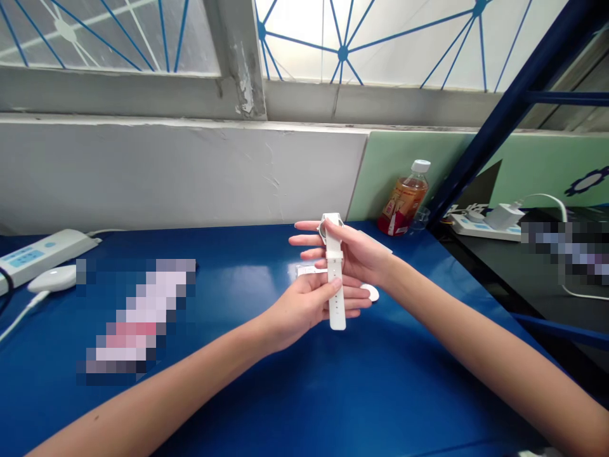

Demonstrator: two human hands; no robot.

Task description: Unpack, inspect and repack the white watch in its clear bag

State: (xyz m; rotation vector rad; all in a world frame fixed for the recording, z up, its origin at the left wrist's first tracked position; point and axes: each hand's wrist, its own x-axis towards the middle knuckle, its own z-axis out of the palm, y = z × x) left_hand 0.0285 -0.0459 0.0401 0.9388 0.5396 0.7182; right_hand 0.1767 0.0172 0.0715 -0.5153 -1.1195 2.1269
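A white wristwatch [335, 266] with a long white strap hangs between my two hands above the blue table [247, 393]. My right hand [354, 251] holds the watch's round head, thumb across it and fingers stretched leftward. My left hand [309, 304] pinches the strap lower down between thumb and fingers. A small white round disc [372, 292] lies on the table just right of my hands, partly hidden by them.
A drink bottle [404, 200] with a white cap stands at the back right against a green panel. White power strips lie at the far left [38, 254] and far right [480, 225]. A white puck [53, 278] with a cable rests at left. A blue shelf post [514, 101] rises at right.
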